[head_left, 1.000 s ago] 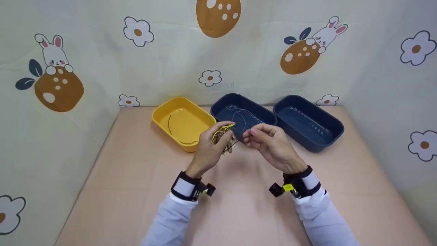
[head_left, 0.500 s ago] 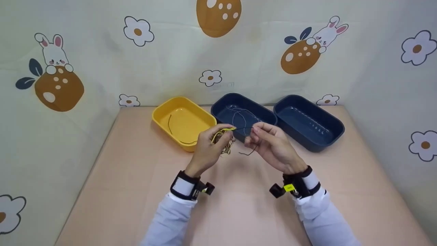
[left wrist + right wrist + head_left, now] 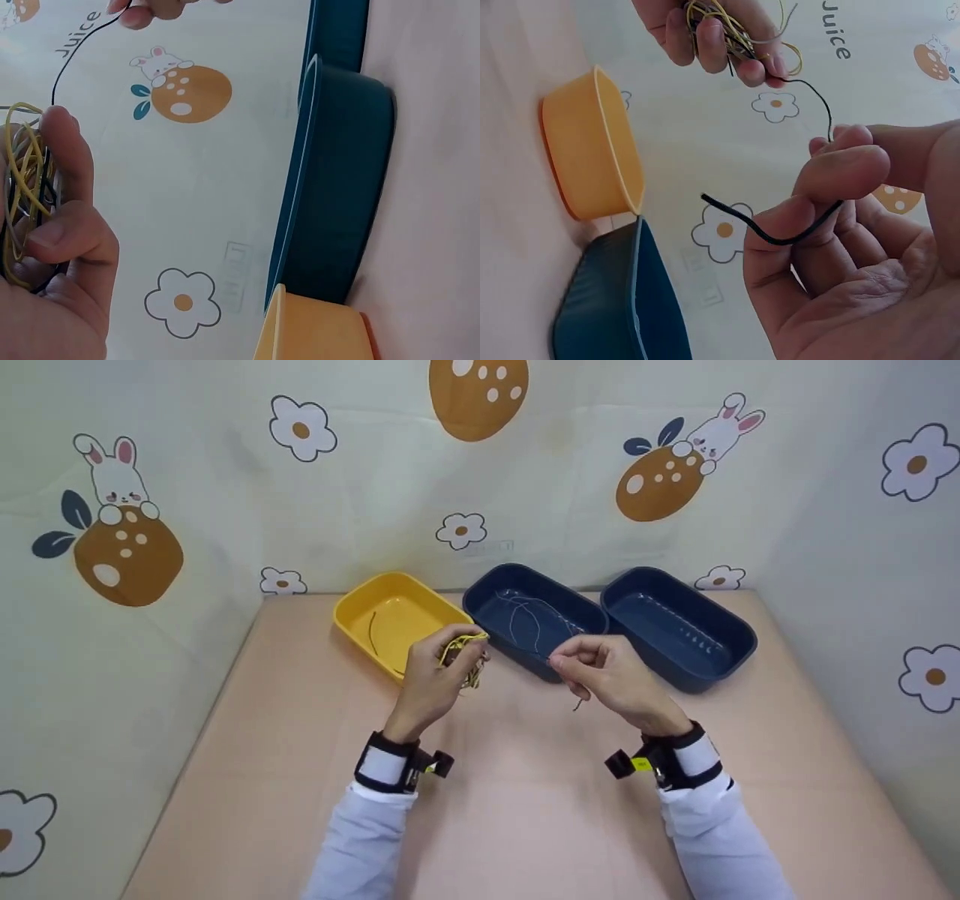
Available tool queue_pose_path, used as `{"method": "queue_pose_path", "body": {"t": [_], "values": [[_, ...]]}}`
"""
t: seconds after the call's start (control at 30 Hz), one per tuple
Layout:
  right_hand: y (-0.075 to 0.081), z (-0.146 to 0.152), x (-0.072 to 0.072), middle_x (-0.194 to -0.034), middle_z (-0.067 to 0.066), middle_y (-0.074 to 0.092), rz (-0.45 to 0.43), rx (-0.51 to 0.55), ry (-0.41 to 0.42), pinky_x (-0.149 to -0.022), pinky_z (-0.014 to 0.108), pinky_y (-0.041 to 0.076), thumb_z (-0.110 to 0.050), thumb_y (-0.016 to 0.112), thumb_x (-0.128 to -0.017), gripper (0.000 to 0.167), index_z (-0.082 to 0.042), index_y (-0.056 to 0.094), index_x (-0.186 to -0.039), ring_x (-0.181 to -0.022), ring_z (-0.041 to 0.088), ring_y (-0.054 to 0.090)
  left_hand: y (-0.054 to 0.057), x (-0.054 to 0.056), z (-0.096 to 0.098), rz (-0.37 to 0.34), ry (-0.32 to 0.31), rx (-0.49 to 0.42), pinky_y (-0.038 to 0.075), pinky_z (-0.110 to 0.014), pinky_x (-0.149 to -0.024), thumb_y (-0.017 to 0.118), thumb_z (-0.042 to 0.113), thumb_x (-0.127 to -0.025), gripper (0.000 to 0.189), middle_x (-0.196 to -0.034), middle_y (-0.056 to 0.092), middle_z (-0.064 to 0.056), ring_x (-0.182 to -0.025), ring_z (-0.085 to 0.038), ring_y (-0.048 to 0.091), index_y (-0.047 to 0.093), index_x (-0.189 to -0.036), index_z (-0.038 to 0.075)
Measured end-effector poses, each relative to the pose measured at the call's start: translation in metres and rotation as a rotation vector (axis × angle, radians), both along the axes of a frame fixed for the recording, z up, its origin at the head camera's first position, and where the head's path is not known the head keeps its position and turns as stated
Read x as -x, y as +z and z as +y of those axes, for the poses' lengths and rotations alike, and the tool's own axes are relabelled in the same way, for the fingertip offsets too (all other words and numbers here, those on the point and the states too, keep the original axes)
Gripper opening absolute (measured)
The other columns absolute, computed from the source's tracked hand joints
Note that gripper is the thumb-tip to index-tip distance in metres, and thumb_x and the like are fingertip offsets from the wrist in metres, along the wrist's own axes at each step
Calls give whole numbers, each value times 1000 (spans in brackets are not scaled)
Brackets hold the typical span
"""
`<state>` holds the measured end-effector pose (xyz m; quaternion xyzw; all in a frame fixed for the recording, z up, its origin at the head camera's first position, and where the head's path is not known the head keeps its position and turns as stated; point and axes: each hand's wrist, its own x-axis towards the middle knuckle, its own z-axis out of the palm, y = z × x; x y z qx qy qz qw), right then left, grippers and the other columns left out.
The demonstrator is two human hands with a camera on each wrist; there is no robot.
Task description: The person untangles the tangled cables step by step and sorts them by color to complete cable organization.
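Note:
My left hand (image 3: pixel 435 682) grips a tangled bundle of thin yellow, black and grey wires (image 3: pixel 28 172) above the front of the yellow box. Between thumb and fingertips, my right hand (image 3: pixel 615 682) pinches one black wire (image 3: pixel 780 241). Its loose tail curves out past the right fingers in the right wrist view. From that pinch the same wire runs back in a slack bow to the bundle at the left fingertips. Part of the bundle is hidden inside the left hand.
The yellow box (image 3: pixel 409 622) holds a dark wire (image 3: pixel 373 634). Beside it, the middle dark blue box (image 3: pixel 487 585) has thin grey wires (image 3: pixel 536 622) inside. A second dark blue box (image 3: pixel 667 622) stands at the right. All stand along the table's back edge by the patterned cloth wall.
Both hands have moved apart, the left one leftward with the bundle, the right one slightly to the right. A longer stretch of black wire now shows between them.

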<state>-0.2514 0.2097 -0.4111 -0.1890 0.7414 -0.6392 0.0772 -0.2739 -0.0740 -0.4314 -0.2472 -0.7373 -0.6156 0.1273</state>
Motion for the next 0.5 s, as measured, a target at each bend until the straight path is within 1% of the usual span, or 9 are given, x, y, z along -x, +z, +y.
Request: {"method": "queue_pose_path", "body": {"t": [0.07, 0.13, 0.23, 0.3, 0.37, 0.43, 0.5], "values": [[2, 6, 0, -73, 4, 61, -3, -62, 12, -57, 21, 46, -27, 73, -103, 21, -7, 76, -108, -63, 14, 55, 1, 2, -5, 16, 18, 12, 61, -26, -66, 67, 18, -106, 14, -97, 79, -9, -77, -17, 71, 76, -114, 10], [4, 11, 0, -73, 4, 60, -8, -101, 18, -57, 21, 45, -28, 73, -103, 20, -8, 77, -107, -64, 14, 55, 2, 4, -9, 30, 40, 25, 62, -26, -69, 67, 18, -106, 15, -99, 79, -8, -80, -17, 71, 76, -114, 10], [6, 17, 0, -74, 4, 59, -7, -124, 25, -57, 21, 42, -28, 73, -103, 20, -9, 78, -105, -66, 15, 53, 3, 6, -16, 52, 73, 41, 62, -25, -72, 67, 19, -106, 17, -101, 78, -6, -84, -16, 71, 76, -114, 6], [7, 20, 1, -73, 5, 57, 11, -127, 27, -55, 22, 38, -27, 72, -104, 20, -8, 78, -104, -65, 15, 52, 3, 7, -19, 61, 85, 47, 62, -25, -73, 68, 18, -106, 18, -103, 78, -9, -85, -17, 71, 76, -114, 5], [8, 23, 1, -71, 6, 56, 31, -128, 22, -53, 22, 36, -26, 71, -104, 19, -8, 77, -103, -64, 15, 51, 4, 8, -23, 64, 82, 57, 61, -24, -73, 68, 17, -106, 18, -103, 79, -12, -85, -17, 71, 77, -113, 4], [9, 26, 1, -70, 7, 56, 52, -126, 6, -52, 23, 36, -24, 70, -105, 18, -7, 76, -102, -64, 16, 51, 5, 7, -26, 54, 60, 73, 61, -24, -72, 69, 17, -105, 17, -103, 79, -14, -84, -18, 72, 77, -113, 5], [9, 28, 2, -70, 7, 58, 72, -127, -23, -54, 24, 38, -22, 69, -105, 17, -7, 76, -101, -64, 18, 54, 5, 7, -29, 37, 28, 105, 61, -23, -73, 70, 17, -105, 16, -103, 79, -15, -85, -17, 72, 78, -112, 6]]}}
